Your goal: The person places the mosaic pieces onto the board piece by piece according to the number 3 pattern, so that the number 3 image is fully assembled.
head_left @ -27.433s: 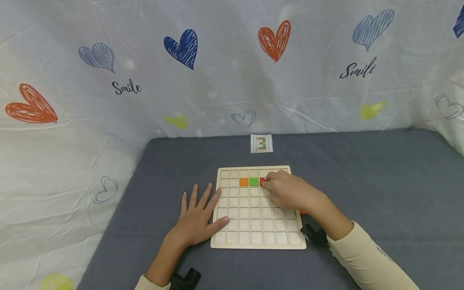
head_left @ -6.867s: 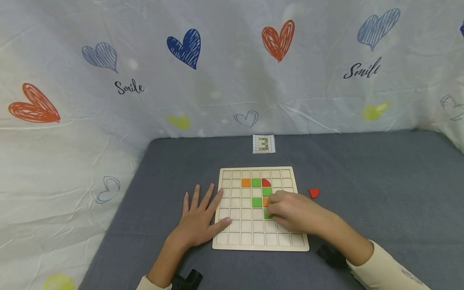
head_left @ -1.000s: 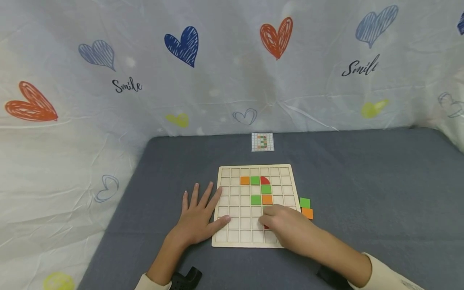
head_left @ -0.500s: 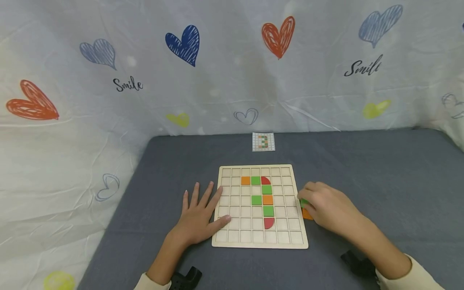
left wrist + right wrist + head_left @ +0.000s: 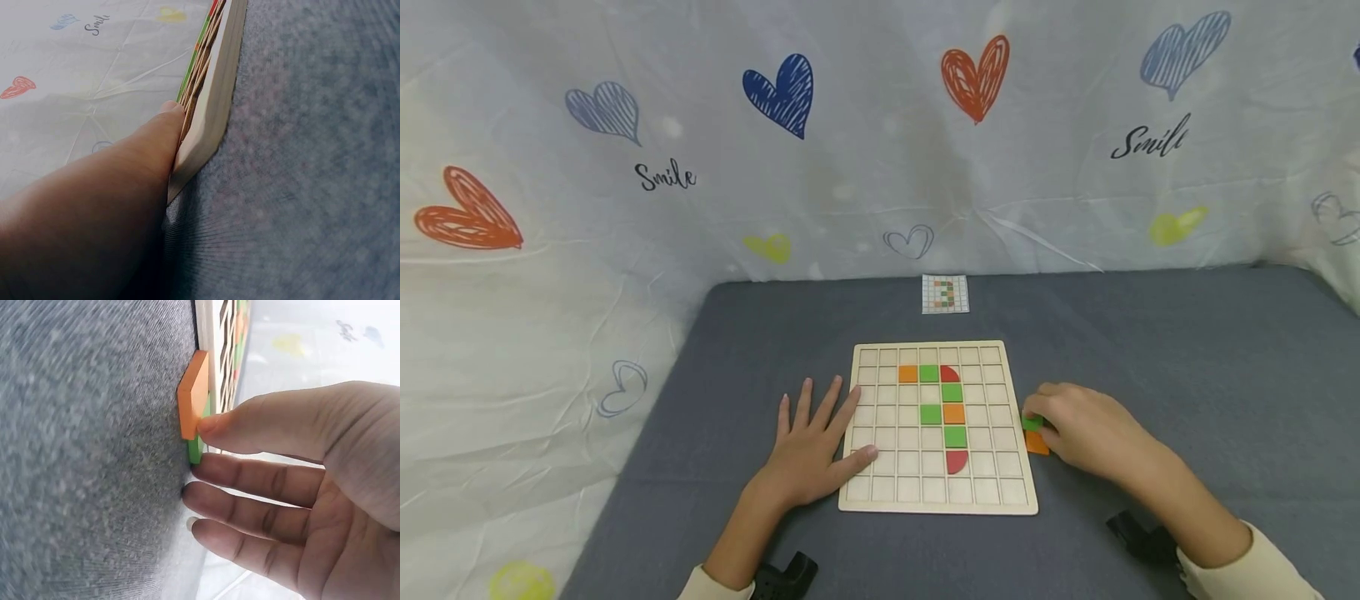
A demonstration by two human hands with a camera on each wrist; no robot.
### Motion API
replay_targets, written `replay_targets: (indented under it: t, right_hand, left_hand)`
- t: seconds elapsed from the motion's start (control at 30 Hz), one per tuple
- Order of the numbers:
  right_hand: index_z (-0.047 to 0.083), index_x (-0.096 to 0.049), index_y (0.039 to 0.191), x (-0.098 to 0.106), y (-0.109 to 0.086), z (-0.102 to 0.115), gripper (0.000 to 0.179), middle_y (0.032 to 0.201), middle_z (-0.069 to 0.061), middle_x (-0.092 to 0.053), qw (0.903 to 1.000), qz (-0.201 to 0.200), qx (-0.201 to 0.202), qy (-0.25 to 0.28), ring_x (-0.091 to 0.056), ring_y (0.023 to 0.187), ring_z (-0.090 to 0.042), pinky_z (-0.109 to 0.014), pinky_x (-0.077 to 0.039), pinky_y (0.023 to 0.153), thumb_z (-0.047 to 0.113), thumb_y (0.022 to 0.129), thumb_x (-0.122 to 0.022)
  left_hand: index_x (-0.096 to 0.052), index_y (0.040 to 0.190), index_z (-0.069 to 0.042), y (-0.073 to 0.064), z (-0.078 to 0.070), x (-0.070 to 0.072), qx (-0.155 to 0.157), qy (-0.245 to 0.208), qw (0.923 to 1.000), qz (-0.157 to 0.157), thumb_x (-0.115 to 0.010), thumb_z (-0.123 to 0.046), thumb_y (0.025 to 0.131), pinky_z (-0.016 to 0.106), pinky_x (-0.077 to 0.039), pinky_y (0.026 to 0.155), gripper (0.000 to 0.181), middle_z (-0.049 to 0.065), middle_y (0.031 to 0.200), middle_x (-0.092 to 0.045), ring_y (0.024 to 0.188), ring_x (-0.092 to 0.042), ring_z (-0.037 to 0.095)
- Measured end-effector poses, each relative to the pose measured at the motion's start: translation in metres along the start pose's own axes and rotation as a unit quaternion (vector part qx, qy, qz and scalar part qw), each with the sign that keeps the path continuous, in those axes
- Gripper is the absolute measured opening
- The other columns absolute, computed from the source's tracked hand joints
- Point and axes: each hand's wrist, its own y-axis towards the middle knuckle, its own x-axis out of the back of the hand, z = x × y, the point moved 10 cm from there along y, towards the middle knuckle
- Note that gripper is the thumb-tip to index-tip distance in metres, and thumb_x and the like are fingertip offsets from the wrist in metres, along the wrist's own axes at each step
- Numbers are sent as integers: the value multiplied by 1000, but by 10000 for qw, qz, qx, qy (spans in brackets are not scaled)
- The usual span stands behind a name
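Note:
My left hand (image 5: 808, 462) lies spread at the left side of the wooden grid board (image 5: 898, 483), its thumb over the frame and a fingertip at the edge. In the left wrist view the thumb (image 5: 172, 115) rests along the board's rim. Beyond the board's right edge, my right hand (image 5: 1086, 425) pinches a green square tile (image 5: 195, 450) between thumb and finger. An orange square tile (image 5: 195, 394) lies against it, partly overlapping it in that view. Set in the grid are orange, green and red tiles, including a rounded red one (image 5: 957, 462) lowest down.
A small printed card (image 5: 945, 295) with a coloured grid pattern lies behind the board on the grey cloth (image 5: 1187, 375). A white sheet with printed hearts (image 5: 850, 183) hangs behind the table. Dark wrist devices sit under both forearms.
Since earlier, green, orange and red tiles have filled a column on the board. My right hand has left the lower red tile and moved right to the green tile. The left hand stays put.

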Motion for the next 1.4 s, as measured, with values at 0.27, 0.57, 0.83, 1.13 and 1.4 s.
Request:
replay_targets:
  t: [0.27, 0.57, 0.83, 1.13, 1.4]
  right_hand:
    - [18, -66, 81, 0, 0, -4, 26, 77, 10, -53, 10000, 40, 87, -4, -43, 64, -6, -27, -40, 55, -5, 77, -78]
    - [19, -60, 77, -1, 1, -1, 33, 72, 10, -42, 9997, -44, 224, -112, -38, 63, -7, -25, -32, 53, -9, 76, -76]
    - [16, -70, 88, 2, 1, -1, 30, 80, 8, -53, 9998, -17, 156, -121, -44, 68, -8, -28, -40, 56, -10, 74, -75]
    - [16, -73, 91, 4, -1, 27, 30, 86, 8, -58, 9970, -203, 685, 287, -49, 74, -7, -26, -45, 60, -8, 73, -73]
    - [16, -72, 88, -2, 4, 60, 30, 85, 8, -58, 9921, -189, 1183, 365, -51, 75, -7, -25, -47, 61, -9, 72, -69]
  left_hand:
    - [-14, 163, -28, 1, 6, -6, 91, 40, 9999, 14, -38, -77, 94, 66, 11, 112, 88, 4, 168, -5, 150, 11, 38]
    - [-20, 163, -24, 1, 2, -2, 24, 7, 10000, -2, -45, -71, 95, 68, 8, 111, 86, 9, 167, -10, 150, 8, 43]
    - [-17, 163, -24, 1, -1, -1, 115, 120, 9996, 244, -45, -70, 96, 68, 8, 111, 86, 9, 167, -7, 149, 11, 42]
    - [-15, 163, -24, 1, 0, -2, 122, 108, 9994, 305, -45, -70, 96, 68, 10, 111, 87, 9, 167, -5, 149, 13, 42]
    - [-17, 163, -24, 0, -1, 0, 126, 59, 9995, 272, -45, -70, 96, 68, 9, 112, 86, 9, 167, -6, 149, 12, 42]
